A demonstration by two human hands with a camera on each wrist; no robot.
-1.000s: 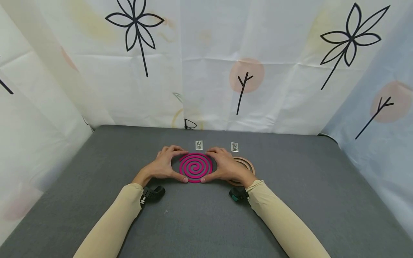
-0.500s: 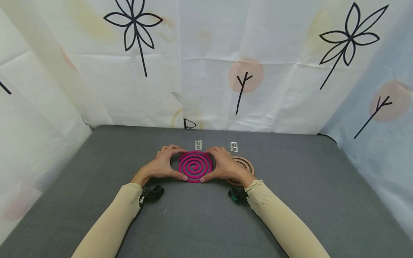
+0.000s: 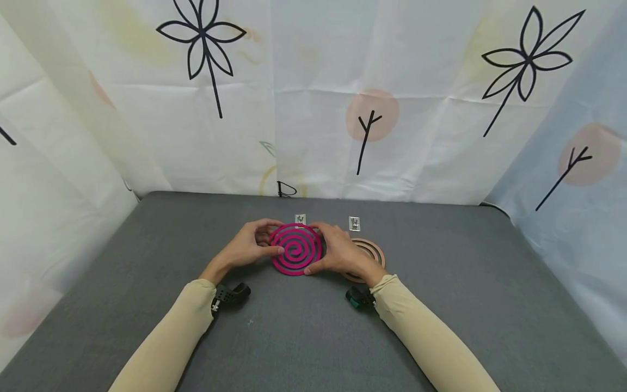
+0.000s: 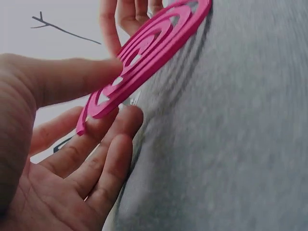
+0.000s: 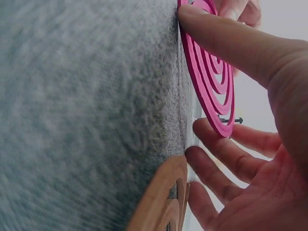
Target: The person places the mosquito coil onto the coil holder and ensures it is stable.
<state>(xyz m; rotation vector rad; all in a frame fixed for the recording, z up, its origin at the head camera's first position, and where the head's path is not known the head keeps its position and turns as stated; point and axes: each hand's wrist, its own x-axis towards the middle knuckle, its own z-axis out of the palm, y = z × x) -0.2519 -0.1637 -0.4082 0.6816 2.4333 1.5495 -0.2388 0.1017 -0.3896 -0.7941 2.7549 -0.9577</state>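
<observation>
A pink mosquito coil [image 3: 295,249] is raised off the grey table in both hands, its shadow on the cloth below it in the left wrist view. My left hand [image 3: 245,245] pinches its left side, thumb [image 4: 91,77] on the upper face and fingers underneath. The right hand [image 3: 338,250] grips the opposite side: its thumb [image 5: 226,38] presses the near rim while fingertips touch the far rim. Under the right wrist lies a tan mosquito coil [image 3: 379,250], partly hidden by that hand.
Behind the pink coil lies a small silver metal piece [image 3: 300,219], partly covered by it. A second silver piece [image 3: 355,224] lies to its right. Printed white cloth [image 3: 313,109] hangs at the back and sides of the grey table [image 3: 303,337].
The pink coil has risen and tilted, now overlapping the left silver piece. My left thumb has moved up from the near rim onto the coil's face; the right hand keeps its hold.
</observation>
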